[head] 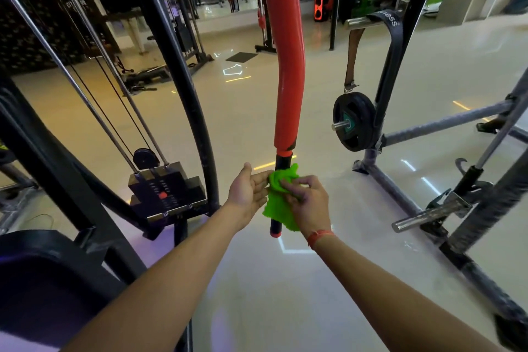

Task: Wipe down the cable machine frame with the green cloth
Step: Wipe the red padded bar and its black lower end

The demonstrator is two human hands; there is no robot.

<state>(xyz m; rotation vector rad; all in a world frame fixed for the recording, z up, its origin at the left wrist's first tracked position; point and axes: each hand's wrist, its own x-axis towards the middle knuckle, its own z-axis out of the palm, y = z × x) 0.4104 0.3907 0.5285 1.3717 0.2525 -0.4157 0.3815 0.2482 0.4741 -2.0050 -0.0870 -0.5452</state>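
While the green cloth (278,197) sits bunched around the black lower end of the red padded bar (287,66), the right hand (307,203) has its fingers curled into it, pinching it against the bar. Left hand (248,190) is flat and relaxed, fingertips touching the cloth's left edge. Weight stack (168,191) is off left, plate (354,121) on a rack to the right.

There is one camera, worn on the person's head. It looks forward and down along both arms. The hands are close, in the middle of the wide, bent picture. Past them it sees the shiny floor (371,223) and far across the gym.
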